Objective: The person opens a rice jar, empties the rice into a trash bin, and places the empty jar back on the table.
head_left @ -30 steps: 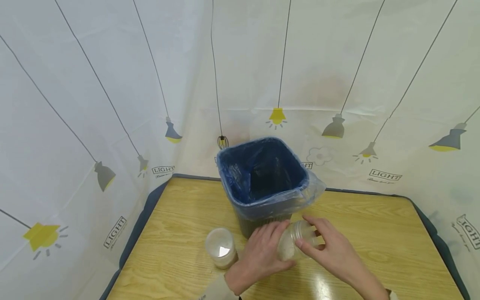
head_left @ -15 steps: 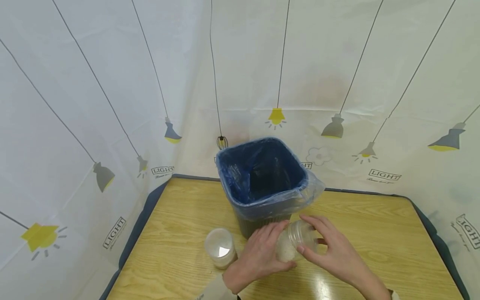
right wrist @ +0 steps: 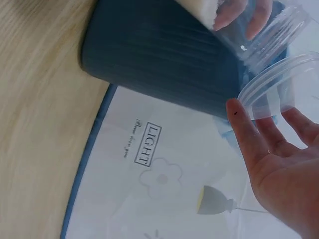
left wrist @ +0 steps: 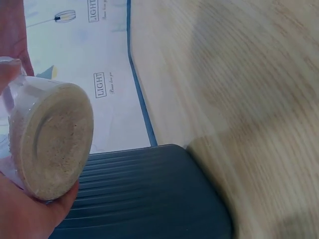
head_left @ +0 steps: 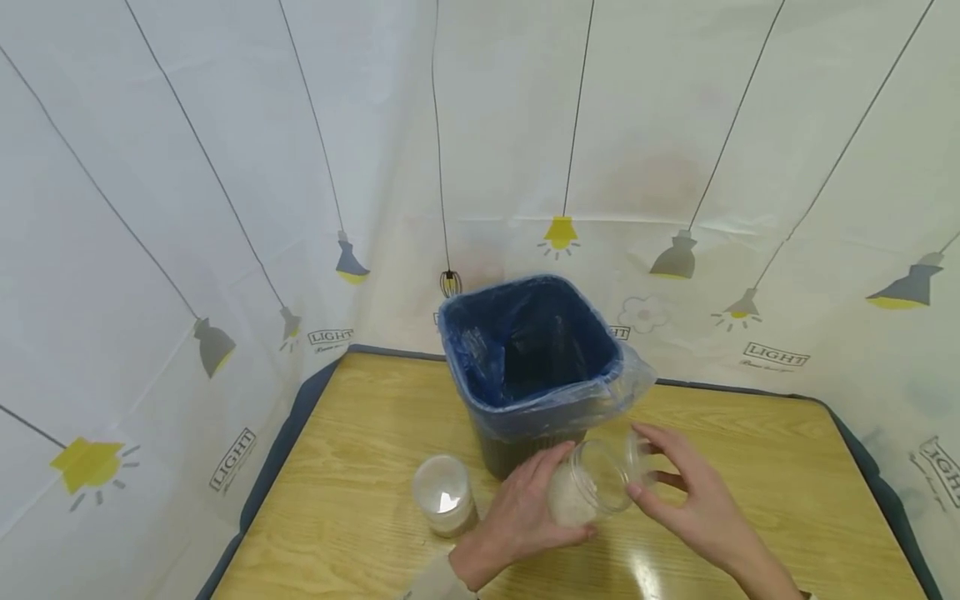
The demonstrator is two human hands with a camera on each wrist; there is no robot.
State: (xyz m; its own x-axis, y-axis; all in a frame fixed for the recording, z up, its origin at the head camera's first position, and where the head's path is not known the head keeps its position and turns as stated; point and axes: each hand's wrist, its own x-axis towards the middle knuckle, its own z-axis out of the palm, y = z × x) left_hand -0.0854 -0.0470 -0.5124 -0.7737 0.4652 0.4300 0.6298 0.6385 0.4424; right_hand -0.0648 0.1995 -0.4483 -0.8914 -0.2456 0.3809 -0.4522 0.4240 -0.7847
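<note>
- Head view: a clear jar (head_left: 587,493) with pale grains in it is gripped by the left hand (head_left: 517,517), fingers wrapped round its body, tilted with the mouth aimed at about 1 o'clock toward the bin (head_left: 534,367). The clear lid (head_left: 638,457) is already off and pinched in the fingertips of the right hand (head_left: 693,508), just at 2 o'clock of the jar mouth. A second jar (head_left: 444,493), lid on, is parked on the table (head_left: 750,467) at 9 o'clock of the left hand. So the step is probably lid off, then a tip-out; the mouth should be brought right over the bin's blue liner before the tilt gets steeper, or grains get dumped on the wood.
- Left wrist view: the jar's base (left wrist: 54,139) is seen end-on, packed with grains, cradled between thumb and palm. The bin's dark ribbed side sits at 5 o'clock of it. A firm grip should be kept there.
- Right wrist view: the lid rim (right wrist: 279,84) is held by curled fingers (right wrist: 239,119), just clear of the threaded mouth (right wrist: 271,32). The lid is best kept out to the side.
</note>
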